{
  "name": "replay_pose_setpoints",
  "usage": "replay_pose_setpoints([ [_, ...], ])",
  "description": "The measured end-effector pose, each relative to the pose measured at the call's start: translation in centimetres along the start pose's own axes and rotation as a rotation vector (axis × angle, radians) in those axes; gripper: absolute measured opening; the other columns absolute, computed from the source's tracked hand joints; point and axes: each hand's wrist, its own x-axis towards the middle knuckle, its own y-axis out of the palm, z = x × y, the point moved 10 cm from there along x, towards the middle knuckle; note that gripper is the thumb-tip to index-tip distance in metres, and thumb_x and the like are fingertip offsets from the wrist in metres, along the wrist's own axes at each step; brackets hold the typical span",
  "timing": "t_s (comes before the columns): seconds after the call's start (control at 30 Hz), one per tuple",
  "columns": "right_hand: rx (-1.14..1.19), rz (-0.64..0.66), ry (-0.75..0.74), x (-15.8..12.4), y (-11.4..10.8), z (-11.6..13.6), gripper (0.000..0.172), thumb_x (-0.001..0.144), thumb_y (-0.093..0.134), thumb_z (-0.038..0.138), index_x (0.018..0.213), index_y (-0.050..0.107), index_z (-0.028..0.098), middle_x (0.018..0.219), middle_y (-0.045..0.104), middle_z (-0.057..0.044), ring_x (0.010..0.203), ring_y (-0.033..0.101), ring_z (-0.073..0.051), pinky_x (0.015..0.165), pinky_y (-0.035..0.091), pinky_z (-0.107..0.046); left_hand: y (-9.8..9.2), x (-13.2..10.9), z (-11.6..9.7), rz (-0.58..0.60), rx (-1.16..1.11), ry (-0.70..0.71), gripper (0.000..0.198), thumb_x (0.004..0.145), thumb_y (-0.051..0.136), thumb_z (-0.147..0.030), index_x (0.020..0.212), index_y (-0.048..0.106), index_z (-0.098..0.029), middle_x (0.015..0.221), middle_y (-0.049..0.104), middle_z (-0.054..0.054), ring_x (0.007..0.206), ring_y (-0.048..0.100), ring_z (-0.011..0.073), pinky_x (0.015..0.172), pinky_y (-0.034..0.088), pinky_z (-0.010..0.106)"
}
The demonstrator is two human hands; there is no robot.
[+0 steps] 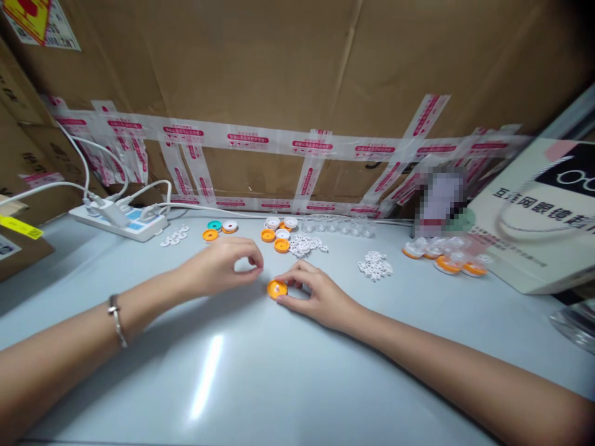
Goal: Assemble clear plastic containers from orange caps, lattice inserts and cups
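My right hand (318, 294) grips a small orange round cap (277, 289) by its edge, with thumb and fingers on its right side. Something pale sits in the middle of the cap. Just left of it and a little higher, my left hand (227, 266) hovers apart from the cap, thumb and index tips brought together in a pinch. Whatever may be between those tips is too small to make out. Beyond the hands lie loose orange caps (281, 246), white caps (282, 235) and a pile of small white plastic pieces (307, 245).
A second white pile (375, 266) lies to the right, near clear-domed pieces with orange bases (449, 264). Clear cups (339, 227) line the back. A power strip (121, 220) with cables stands left. A large taped carton (279, 74) walls the back; a printed bag (539, 217) stands right.
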Motion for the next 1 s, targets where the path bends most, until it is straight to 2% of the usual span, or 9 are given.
replay_pose_setpoints([
  [0.1,-0.012,-0.001,-0.016,0.0,0.0,0.2,0.023,0.076,0.065,0.024,0.098,0.065,0.018,0.085,0.056,-0.004,0.080,0.054,-0.015,0.073,0.044,-0.029,2.0,-0.1,-2.1,-0.086,0.012,0.126,0.014,0.083,0.049,-0.018,0.076,0.060,-0.015,0.074,0.065,0.004,0.070,0.059,0.0141,0.068,0.044,0.025],
  [0.2,-0.018,0.001,-0.014,0.1,-0.1,0.3,0.020,0.076,0.065,0.023,0.096,0.066,0.018,0.084,0.055,-0.004,0.080,0.054,-0.015,0.074,0.044,-0.029,2.9,-0.2,-2.3,-0.120,0.022,0.159,0.011,0.083,0.050,-0.015,0.077,0.060,-0.014,0.074,0.066,0.004,0.071,0.060,0.0144,0.068,0.044,0.026],
  [0.77,-0.008,-0.009,-0.013,0.1,-0.2,0.2,0.018,0.076,0.066,0.024,0.093,0.067,0.020,0.084,0.056,-0.003,0.082,0.055,-0.016,0.076,0.044,-0.030,3.2,-1.0,-3.7,-0.159,0.132,0.369,0.012,0.085,0.050,-0.011,0.083,0.061,-0.015,0.078,0.069,0.003,0.071,0.062,0.0123,0.071,0.043,0.026],
  [0.9,-0.005,-0.011,-0.014,0.0,-0.3,0.2,0.020,0.076,0.065,0.026,0.095,0.067,0.020,0.085,0.056,-0.003,0.084,0.055,-0.017,0.077,0.045,-0.031,3.2,-1.1,-3.8,-0.148,0.127,0.381,0.012,0.085,0.051,-0.010,0.084,0.062,-0.015,0.078,0.070,0.004,0.071,0.062,0.0128,0.070,0.044,0.026],
  [1.0,0.000,-0.015,-0.012,-0.1,-0.3,0.1,0.023,0.076,0.066,0.026,0.098,0.067,0.019,0.086,0.056,-0.004,0.084,0.055,-0.017,0.077,0.046,-0.032,3.1,-1.1,-3.2,-0.135,0.090,0.338,0.011,0.085,0.052,-0.013,0.084,0.063,-0.015,0.079,0.069,0.005,0.072,0.062,0.0139,0.070,0.045,0.026],
])
